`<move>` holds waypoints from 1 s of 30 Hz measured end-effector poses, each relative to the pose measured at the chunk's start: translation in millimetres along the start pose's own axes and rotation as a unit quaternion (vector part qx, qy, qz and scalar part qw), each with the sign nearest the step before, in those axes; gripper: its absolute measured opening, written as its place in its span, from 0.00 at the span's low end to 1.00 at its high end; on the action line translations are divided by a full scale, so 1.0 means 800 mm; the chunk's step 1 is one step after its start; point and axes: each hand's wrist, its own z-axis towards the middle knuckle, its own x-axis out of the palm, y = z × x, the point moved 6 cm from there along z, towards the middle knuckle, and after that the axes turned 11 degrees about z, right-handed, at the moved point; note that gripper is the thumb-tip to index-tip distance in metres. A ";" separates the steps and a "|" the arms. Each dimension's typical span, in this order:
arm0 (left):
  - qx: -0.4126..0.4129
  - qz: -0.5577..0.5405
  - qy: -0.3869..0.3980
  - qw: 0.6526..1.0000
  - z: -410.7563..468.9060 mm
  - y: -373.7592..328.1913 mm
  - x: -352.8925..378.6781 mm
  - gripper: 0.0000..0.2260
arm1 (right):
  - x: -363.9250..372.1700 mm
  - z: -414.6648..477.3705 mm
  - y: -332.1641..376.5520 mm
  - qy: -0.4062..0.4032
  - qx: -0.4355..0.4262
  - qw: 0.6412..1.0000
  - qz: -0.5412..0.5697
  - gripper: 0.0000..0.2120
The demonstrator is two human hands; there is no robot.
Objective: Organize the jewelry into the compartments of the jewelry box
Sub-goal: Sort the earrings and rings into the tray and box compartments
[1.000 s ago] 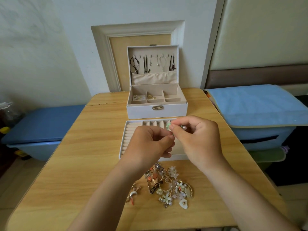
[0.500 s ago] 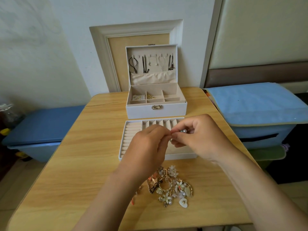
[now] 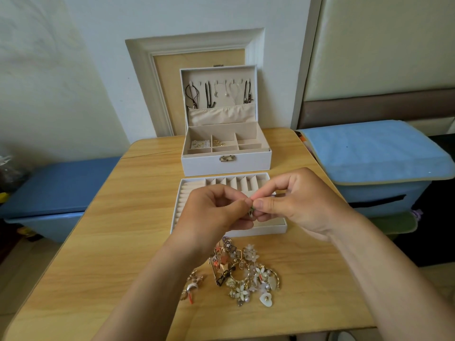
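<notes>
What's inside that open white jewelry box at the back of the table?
Two rear compartments hold small gold pieces; necklaces hang inside the lid. The front wall hides the front compartments' floors.

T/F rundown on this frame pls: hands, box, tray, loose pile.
1. The left hand and right hand both pinch one small green piece. True.
2. The jewelry box stands open, with necklaces hanging inside its lid. True.
3. The tray sits inside the jewelry box. False: it lies on the table, in front of the box.
4. A loose jewelry pile lies on the table, nearer the person than the tray. True.
5. Every box compartment is empty. False: the left and middle back compartments hold small gold pieces.
</notes>
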 end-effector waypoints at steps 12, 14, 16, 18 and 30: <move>-0.034 -0.076 -0.055 0.995 0.007 0.009 -0.010 0.07 | -0.007 0.006 -0.018 -0.021 0.070 0.989 0.126 0.09; -0.035 -0.078 -0.062 0.994 0.008 0.010 -0.012 0.07 | -0.008 0.007 -0.020 -0.028 0.080 0.986 0.142 0.12; -0.034 -0.079 -0.067 0.994 0.010 0.011 -0.013 0.07 | -0.010 0.006 -0.021 -0.037 0.077 0.987 0.139 0.13; -0.034 -0.078 -0.072 0.994 0.011 0.012 -0.015 0.06 | -0.013 0.005 -0.020 -0.048 0.066 0.990 0.118 0.13; -0.048 -0.180 -0.131 0.974 0.019 0.025 -0.008 0.06 | 0.009 0.002 -0.043 -0.122 0.080 0.980 0.132 0.03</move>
